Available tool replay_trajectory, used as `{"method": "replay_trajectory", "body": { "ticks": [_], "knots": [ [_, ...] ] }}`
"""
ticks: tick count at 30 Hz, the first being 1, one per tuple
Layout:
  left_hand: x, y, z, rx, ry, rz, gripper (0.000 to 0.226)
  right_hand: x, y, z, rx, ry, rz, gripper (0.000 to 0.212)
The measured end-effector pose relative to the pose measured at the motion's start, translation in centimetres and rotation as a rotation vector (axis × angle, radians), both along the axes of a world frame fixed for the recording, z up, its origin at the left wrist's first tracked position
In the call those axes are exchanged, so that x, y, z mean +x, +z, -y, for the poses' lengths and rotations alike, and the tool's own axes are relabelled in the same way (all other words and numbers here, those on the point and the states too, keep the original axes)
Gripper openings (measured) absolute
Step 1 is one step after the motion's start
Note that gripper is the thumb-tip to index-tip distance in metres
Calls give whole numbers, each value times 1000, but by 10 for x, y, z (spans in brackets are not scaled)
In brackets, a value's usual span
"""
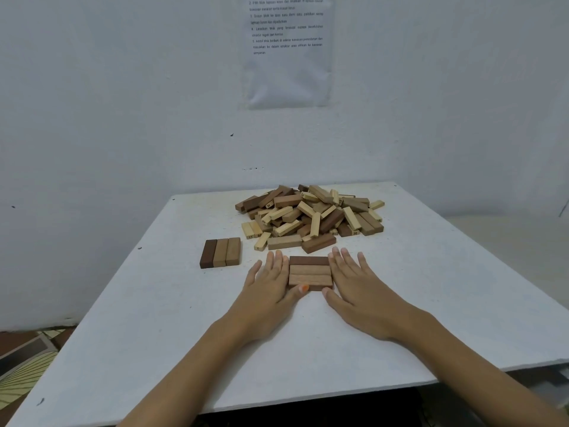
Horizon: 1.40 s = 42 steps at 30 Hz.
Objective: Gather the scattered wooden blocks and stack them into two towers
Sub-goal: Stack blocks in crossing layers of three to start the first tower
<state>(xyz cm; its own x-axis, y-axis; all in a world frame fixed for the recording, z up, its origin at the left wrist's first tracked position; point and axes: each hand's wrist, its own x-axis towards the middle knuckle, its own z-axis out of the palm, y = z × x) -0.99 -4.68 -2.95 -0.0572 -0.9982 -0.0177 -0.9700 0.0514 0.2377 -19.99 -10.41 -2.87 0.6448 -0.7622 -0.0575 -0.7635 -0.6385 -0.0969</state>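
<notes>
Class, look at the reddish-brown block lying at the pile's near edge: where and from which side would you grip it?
Probably from above, pinching its short ends: the reddish-brown block lies flat, its far long side against the pile.

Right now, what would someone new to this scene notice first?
The heap of loose wooden blocks at the far middle of the white table draws the eye first. Nearer, the left hand and right hand lie flat on either side of a short row of blocks, and a second row of three blocks lies to its left.
</notes>
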Motion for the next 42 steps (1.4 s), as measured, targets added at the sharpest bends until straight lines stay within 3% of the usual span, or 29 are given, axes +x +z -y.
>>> {"method": "replay_trajectory", "body": {
  "ticks": [14,18,20,24,25,29,42],
  "knots": [
    [-12,2,-3,25,49,37,64,6,4,-2,5,-21,-59,65],
    [-12,3,-3,12,52,5,65,2,2,2,56,-6,18,65],
    [-9,5,-5,20,37,-88,71,-4,2,6,114,12,130,68],
    [9,13,-5,84,91,-624,104,-20,6,13,398,-21,488,78],
    [14,14,-3,77,89,-688,108,-22,8,15,439,-6,554,79],
    [21,10,5,29,37,-723,112,-19,13,20,478,33,672,76],
    [28,6,17,-186,-96,-706,81,-14,16,32,432,81,728,65]
  ]
}}
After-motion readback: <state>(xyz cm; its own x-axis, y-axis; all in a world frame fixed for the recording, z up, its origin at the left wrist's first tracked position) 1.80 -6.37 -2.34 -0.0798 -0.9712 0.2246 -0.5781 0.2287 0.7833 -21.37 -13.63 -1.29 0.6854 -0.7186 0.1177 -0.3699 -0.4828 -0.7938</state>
